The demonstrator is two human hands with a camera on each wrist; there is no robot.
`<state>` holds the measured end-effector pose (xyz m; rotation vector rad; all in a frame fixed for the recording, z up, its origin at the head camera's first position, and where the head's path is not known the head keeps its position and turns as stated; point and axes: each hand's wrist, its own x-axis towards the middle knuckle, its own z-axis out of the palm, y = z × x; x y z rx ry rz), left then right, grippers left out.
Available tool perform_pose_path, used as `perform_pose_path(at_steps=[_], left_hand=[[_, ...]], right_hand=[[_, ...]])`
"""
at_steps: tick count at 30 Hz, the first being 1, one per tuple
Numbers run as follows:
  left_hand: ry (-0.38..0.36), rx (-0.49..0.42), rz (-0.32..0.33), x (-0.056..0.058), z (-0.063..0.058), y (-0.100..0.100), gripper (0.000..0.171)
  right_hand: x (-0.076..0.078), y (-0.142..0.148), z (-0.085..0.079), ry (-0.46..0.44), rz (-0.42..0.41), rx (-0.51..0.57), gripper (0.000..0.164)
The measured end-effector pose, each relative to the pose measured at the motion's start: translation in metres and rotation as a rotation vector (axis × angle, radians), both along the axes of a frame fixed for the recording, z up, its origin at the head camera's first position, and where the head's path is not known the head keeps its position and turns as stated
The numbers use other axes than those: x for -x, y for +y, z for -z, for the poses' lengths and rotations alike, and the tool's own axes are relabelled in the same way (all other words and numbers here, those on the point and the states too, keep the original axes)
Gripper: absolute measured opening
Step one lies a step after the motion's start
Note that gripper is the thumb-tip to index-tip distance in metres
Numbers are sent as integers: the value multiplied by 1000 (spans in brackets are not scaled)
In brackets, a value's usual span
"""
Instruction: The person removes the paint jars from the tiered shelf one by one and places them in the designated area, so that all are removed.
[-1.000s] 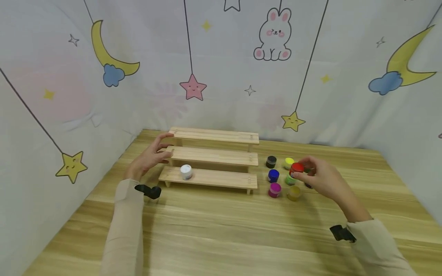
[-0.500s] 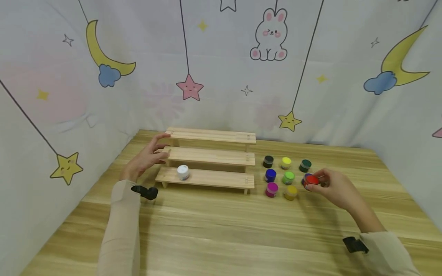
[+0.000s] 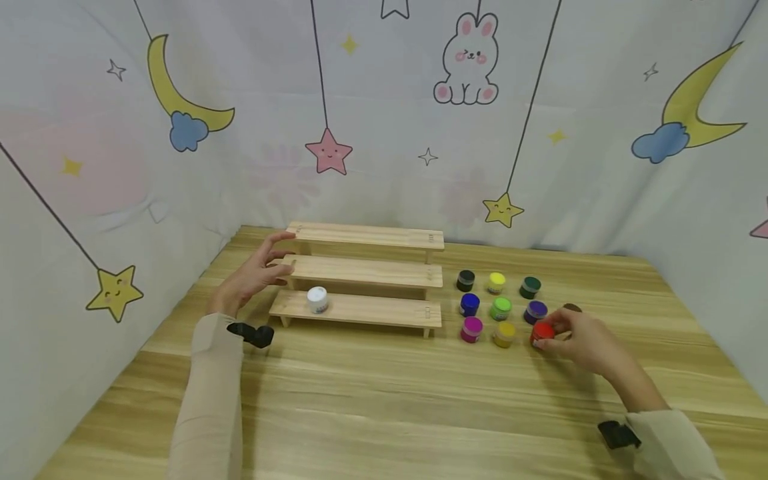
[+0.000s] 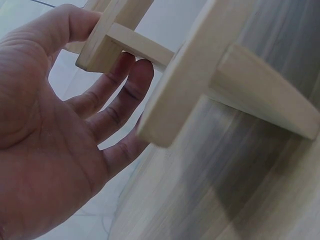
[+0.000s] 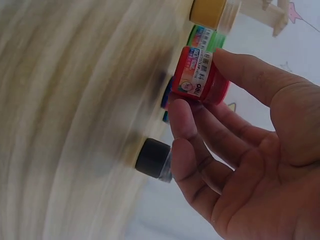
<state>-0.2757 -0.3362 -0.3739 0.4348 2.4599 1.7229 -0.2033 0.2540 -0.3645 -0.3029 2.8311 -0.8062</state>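
My right hand (image 3: 591,343) holds a small red paint jar (image 3: 543,333) between thumb and fingers, at the front right end of the jar group. The jar's printed label (image 5: 196,72) shows in the right wrist view; whether its base touches the table cannot be told. My left hand (image 3: 249,280) is at the left end of a three-tier wooden shelf (image 3: 360,271), its spread fingers touching the ends of the upper and middle boards. The left wrist view shows the fingertips (image 4: 141,72) partly behind the boards. On the lowest board, near its left end, sits a white jar (image 3: 317,299).
Left of the red jar stand ochre (image 3: 505,334) and magenta (image 3: 471,329) jars. Behind are purple (image 3: 536,312), light green (image 3: 501,308), blue (image 3: 470,305), black (image 3: 465,281), yellow (image 3: 497,283) and dark green (image 3: 531,287) jars. My right hand partly covers a brown-lidded jar (image 3: 572,309).
My right hand has carried the red jar from above the light green jar rightward and toward me, down beside the ochre jar. My left hand keeps its place at the shelf.
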Motion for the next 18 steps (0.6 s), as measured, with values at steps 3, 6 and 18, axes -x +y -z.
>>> perform_pose_path(at_steps=[3,6,18], left_hand=[[2,-2,3,1,0,0,69],[0,-1,4,1,-1,0,69],[-7,5,-7,1,0,0,68]], right_hand=[[0,1,3,-11,1,2,50],[0,1,5,-11,0,11,49],[0,2,3,6,-35,4,57]])
